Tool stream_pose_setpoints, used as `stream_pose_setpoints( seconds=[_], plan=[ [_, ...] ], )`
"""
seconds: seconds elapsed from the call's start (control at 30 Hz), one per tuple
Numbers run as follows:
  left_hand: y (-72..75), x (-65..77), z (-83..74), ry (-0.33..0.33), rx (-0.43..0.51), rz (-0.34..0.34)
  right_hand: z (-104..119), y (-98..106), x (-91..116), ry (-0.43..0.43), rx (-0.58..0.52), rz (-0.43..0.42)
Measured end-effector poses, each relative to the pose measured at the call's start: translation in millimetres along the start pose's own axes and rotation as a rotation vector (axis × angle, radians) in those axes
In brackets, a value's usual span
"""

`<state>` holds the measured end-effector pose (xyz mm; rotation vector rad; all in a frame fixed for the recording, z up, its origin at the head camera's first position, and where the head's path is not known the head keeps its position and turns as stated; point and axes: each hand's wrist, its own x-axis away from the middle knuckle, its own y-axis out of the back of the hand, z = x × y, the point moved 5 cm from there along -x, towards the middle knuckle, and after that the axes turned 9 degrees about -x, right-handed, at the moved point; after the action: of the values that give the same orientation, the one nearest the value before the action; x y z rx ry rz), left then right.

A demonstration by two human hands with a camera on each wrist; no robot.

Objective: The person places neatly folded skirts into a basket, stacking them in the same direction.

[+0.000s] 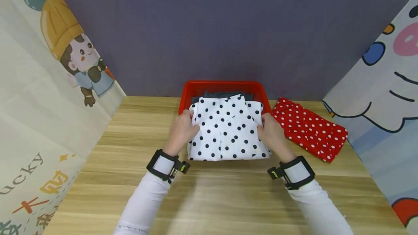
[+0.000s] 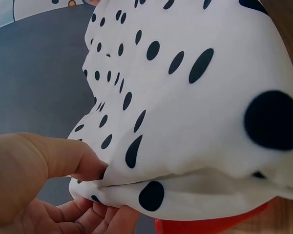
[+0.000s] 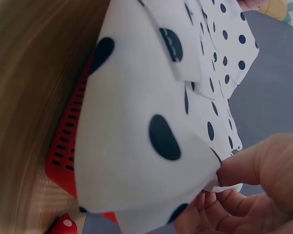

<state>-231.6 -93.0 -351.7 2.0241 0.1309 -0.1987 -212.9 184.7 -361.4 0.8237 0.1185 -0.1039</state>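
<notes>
One white cloth, black-spotted, folded: held over the near part of a red basket at the far edge of the worktop. We pinch its opposite sides, left hand and right hand, thumbs uppermost, probably so its folds stay together and level. One dark cloth: inside the basket. One red spotted cloth, folded: beside the basket, toward the far right corner, seemingly out of our hands' way.

Room left of basket; white cloth blocks front, red cloth right
</notes>
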Motion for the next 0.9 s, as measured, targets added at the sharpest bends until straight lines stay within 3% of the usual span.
stream_pose_setpoints(
  seconds=[0.17,0.43,0.9],
  plan=[
    [2.7,-11.1,-5.0,-0.022,-0.004,-0.004,0,3,-11,0.002,-0.016,-0.013],
    [5.5,-30.8,-9.3,0.020,-0.021,0.053,1,9,-30,0.008,0.021,-0.019],
    [12.1,-64.3,-20.8,0.000,-0.094,0.046,14,17,-63,0.040,0.044,-0.042]
  ],
)
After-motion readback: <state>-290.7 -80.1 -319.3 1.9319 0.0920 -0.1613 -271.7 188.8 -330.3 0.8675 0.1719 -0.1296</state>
